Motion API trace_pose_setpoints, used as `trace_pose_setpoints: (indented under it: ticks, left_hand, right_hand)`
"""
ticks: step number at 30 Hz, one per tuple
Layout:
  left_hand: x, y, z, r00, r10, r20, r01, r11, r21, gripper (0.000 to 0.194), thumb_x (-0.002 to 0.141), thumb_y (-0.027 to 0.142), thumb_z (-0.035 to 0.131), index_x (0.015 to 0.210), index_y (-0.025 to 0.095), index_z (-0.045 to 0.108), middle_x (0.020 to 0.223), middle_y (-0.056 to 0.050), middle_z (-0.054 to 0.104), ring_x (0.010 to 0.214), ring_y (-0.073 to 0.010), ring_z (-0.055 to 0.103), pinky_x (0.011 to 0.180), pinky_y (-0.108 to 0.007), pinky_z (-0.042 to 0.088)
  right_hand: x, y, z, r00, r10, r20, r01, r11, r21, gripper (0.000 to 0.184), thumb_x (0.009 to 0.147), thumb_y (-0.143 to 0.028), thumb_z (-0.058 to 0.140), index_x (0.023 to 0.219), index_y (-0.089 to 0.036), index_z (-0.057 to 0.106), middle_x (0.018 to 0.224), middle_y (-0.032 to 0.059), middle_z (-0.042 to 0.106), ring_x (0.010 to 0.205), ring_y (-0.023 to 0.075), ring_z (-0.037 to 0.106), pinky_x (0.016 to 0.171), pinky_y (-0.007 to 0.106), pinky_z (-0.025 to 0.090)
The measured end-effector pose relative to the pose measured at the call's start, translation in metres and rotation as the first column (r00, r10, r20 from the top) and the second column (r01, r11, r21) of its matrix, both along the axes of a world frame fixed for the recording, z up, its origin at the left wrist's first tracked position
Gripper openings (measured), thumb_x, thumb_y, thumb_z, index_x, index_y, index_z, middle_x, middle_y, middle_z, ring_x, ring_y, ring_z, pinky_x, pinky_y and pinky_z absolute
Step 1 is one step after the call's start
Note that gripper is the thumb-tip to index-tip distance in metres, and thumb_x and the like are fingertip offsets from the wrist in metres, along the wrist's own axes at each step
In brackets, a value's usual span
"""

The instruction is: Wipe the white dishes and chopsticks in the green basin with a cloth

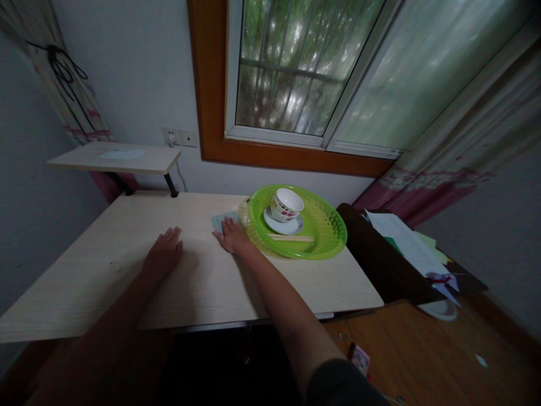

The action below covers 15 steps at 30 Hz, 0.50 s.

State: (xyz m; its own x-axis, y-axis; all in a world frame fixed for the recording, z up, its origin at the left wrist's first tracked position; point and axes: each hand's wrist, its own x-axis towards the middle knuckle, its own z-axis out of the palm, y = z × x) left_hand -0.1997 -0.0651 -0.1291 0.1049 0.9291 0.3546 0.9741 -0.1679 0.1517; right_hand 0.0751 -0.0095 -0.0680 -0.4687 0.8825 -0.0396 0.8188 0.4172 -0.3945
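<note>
My right hand [232, 237] lies flat, fingers stretched forward, on a folded pale blue cloth [217, 221]. Just right of it is a bright green plastic basket [329, 237], its near-left side overlapping a pale yellowish item whose kind I cannot make out. Inside the basket, white bowls [282, 206] with a flower pattern, seemingly stacked, sit on a white saucer [291, 227]. A pair of light wooden chopsticks [291, 238] lies in front of the saucer. To the left, my left hand [164, 254] is open and holds nothing, palm down at the wooden tabletop.
The pale wooden table [203, 287] has a small raised shelf [147, 160] at its back left, with a paper [122, 154] on it. A window [291, 84] is behind the table. On the right, papers [406, 248] lie on a dark brown piece of furniture [380, 265].
</note>
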Motion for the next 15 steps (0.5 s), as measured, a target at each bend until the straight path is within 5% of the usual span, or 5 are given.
trace_pose_setpoints:
  ticks: [7,11,15]
  left_hand:
    - [0.000,-0.001,0.000,0.999,-0.033,-0.001,0.033,0.999,0.022,0.061,0.104,0.031,0.033,0.150,0.004,0.062,0.164,-0.024,0.053,0.157,-0.0365,0.046,0.129,-0.060,0.036]
    - [0.003,-0.003,0.002,0.999,-0.030,-0.028,0.030,0.999,0.027,0.061,0.104,0.031,0.030,0.149,0.005,0.062,0.163,-0.022,0.055,0.156,-0.0354,0.048,0.128,-0.059,0.037]
    - [0.005,-0.003,0.004,1.000,-0.006,-0.008,0.006,1.000,0.008,0.061,0.103,0.031,0.031,0.149,0.007,0.063,0.161,-0.021,0.057,0.155,-0.0343,0.049,0.128,-0.057,0.038]
  right_hand:
    - [0.062,-0.048,-0.004,0.992,-0.124,-0.004,0.124,0.992,0.001,0.087,0.113,-0.065,0.032,0.169,0.002,0.034,0.180,0.0249,0.018,0.170,0.0359,0.013,0.139,0.051,0.013]
    - [0.077,-0.096,-0.008,1.000,-0.028,-0.011,0.028,1.000,-0.012,0.087,0.111,-0.067,0.036,0.167,0.000,0.039,0.178,0.0252,0.022,0.169,0.0382,0.015,0.138,0.054,0.018]
    - [0.061,-0.130,-0.016,0.991,0.122,-0.060,-0.121,0.993,0.010,0.088,0.110,-0.071,0.035,0.169,-0.006,0.040,0.178,0.0208,0.023,0.169,0.0373,0.017,0.137,0.057,0.022]
